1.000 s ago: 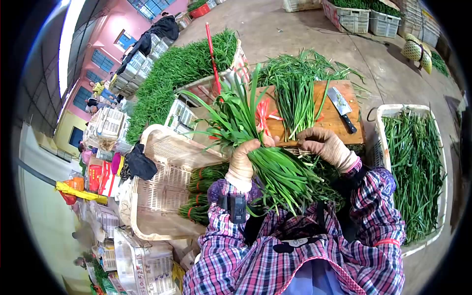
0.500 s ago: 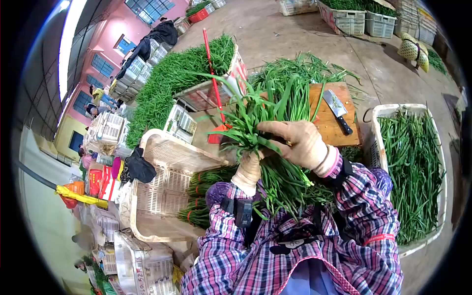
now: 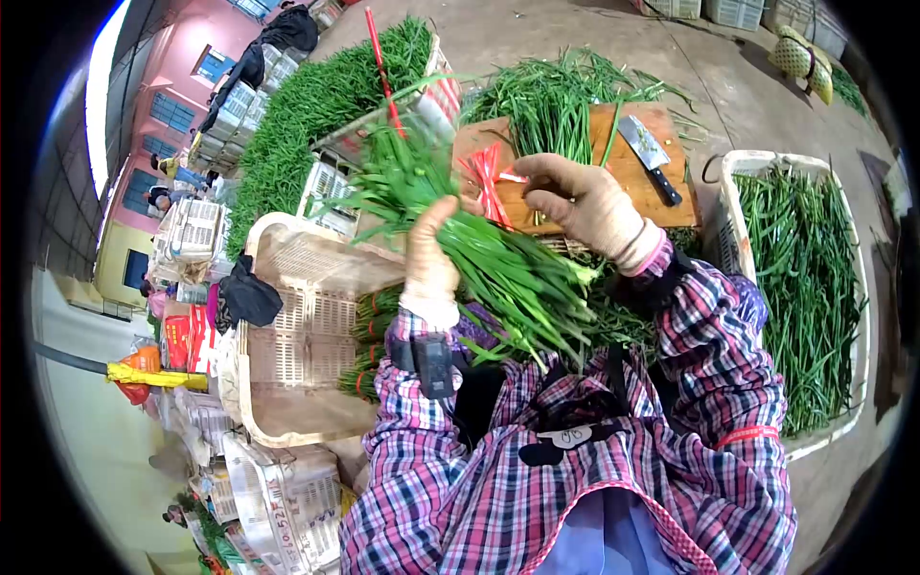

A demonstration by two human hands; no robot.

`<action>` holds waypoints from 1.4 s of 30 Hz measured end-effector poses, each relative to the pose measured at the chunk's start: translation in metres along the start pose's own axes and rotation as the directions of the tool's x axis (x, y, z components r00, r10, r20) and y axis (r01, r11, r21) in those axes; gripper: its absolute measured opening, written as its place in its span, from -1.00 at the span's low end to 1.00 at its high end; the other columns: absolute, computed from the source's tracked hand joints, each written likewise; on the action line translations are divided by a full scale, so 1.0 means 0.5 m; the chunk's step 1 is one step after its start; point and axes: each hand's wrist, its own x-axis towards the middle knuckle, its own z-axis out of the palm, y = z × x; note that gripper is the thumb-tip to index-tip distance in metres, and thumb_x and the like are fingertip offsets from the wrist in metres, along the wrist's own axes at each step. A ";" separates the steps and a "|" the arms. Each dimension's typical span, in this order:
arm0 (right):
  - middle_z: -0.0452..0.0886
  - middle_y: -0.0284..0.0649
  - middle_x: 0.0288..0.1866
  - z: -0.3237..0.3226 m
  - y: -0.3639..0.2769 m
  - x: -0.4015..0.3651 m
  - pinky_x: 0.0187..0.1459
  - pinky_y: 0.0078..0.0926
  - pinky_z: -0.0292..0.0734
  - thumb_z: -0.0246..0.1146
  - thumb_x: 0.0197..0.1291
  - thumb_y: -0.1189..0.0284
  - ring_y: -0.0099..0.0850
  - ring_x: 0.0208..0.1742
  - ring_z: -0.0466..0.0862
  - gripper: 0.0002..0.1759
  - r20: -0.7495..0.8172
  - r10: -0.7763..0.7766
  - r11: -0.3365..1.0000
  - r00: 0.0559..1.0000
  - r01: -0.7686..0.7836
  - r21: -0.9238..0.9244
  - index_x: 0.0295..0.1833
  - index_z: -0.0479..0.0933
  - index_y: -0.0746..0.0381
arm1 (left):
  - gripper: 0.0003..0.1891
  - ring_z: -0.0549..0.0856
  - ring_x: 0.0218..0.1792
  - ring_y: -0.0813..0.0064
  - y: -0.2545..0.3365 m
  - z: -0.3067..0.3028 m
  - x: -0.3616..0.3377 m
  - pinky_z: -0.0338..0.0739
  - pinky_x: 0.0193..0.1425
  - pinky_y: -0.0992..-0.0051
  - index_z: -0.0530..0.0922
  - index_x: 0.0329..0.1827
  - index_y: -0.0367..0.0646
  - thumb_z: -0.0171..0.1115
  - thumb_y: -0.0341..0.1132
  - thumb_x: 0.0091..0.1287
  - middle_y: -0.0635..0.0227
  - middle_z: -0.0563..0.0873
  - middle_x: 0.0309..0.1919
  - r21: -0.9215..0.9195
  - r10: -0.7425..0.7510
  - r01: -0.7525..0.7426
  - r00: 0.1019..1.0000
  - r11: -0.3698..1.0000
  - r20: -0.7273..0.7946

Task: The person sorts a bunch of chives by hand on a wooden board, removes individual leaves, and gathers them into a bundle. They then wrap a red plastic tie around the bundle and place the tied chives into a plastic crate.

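My left hand (image 3: pixel 431 254), in a cream glove, is closed round a loose bunch of garlic chives (image 3: pixel 517 273), its leafy end smeared by motion. The cut ends point right, over my lap. At the wooden board's (image 3: pixel 618 125) near edge, my gloved right hand (image 3: pixel 589 211) has its thumb and forefinger at a red tie, apparently pinching its end. Beside those fingers lies a bundle of red ties (image 3: pixel 489 187). More chives (image 3: pixel 551 110) are heaped on the board. A cleaver (image 3: pixel 650 158) with a black handle rests to their right.
On my right stands a white crate (image 3: pixel 733 206) full of greens. A tilted crate (image 3: pixel 302 335) with tied bunches (image 3: pixel 359 383) is at my left. Ahead is a large heap of greens (image 3: pixel 316 120) with a red pole (image 3: pixel 383 72) beside it. People work far left.
My left hand has carried the bunch left and tilted it. My right hand has let go of the bunch and moved to the red ties. The view has shifted downward.
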 end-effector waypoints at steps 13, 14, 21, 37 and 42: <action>0.60 -0.09 -0.01 0.006 0.139 -0.105 0.12 -0.30 0.43 0.41 -0.05 0.25 -0.12 0.06 0.56 -0.33 0.110 0.123 0.960 0.986 -0.091 -0.265 0.22 0.41 0.20 | -0.74 0.65 -0.17 0.19 0.042 -0.036 -0.002 0.51 0.12 0.10 0.51 -0.20 -0.27 0.13 -0.22 0.29 0.21 0.66 -0.28 -0.264 0.130 -0.162 0.982 0.951 -0.134; 0.64 -0.14 -0.08 0.010 0.145 -0.099 0.05 -0.38 0.50 0.41 -0.02 0.31 -0.21 -0.03 0.63 -0.41 0.069 0.217 0.976 0.974 -0.215 -0.033 0.17 0.47 0.22 | -0.74 0.65 -0.17 0.19 0.042 -0.041 -0.002 0.51 0.12 0.10 0.51 -0.20 -0.27 0.13 -0.22 0.29 0.21 0.66 -0.28 -0.264 0.132 -0.164 0.982 0.951 -0.135; 0.64 -0.19 -0.05 -0.035 0.152 -0.128 -0.01 -0.53 0.52 0.40 0.04 0.43 -0.51 -0.06 0.61 -0.48 0.025 0.223 0.965 0.974 -0.225 0.134 0.15 0.47 0.26 | -0.76 0.63 -0.15 0.35 0.038 -0.072 -0.012 0.51 0.10 0.19 0.50 -0.17 -0.13 -0.01 -0.16 0.40 0.30 0.64 -0.22 -0.156 0.220 -0.243 0.964 0.957 -0.148; 0.55 -0.34 0.08 -0.001 0.137 -0.236 0.14 -0.57 0.37 0.34 0.10 0.49 -0.54 0.07 0.50 -0.67 -0.071 0.470 0.679 0.880 -0.309 0.666 0.02 0.58 0.29 | -0.70 0.64 -0.09 0.33 0.045 -0.158 -0.008 0.54 0.07 0.28 0.49 -0.14 -0.13 -0.05 -0.08 0.40 0.27 0.65 -0.15 -0.060 0.271 -0.306 0.904 0.950 -0.330; 0.61 -0.29 -0.01 0.058 0.123 -0.199 0.08 -0.58 0.44 0.30 0.15 0.50 -0.53 -0.03 0.57 -0.66 0.054 0.545 0.428 0.837 -0.333 0.840 0.06 0.53 0.32 | -0.70 0.63 -0.09 0.33 0.042 -0.121 -0.022 0.53 0.09 0.26 0.48 -0.15 -0.14 -0.02 -0.07 0.38 0.26 0.64 -0.17 -0.012 0.320 -0.354 0.858 0.935 -0.401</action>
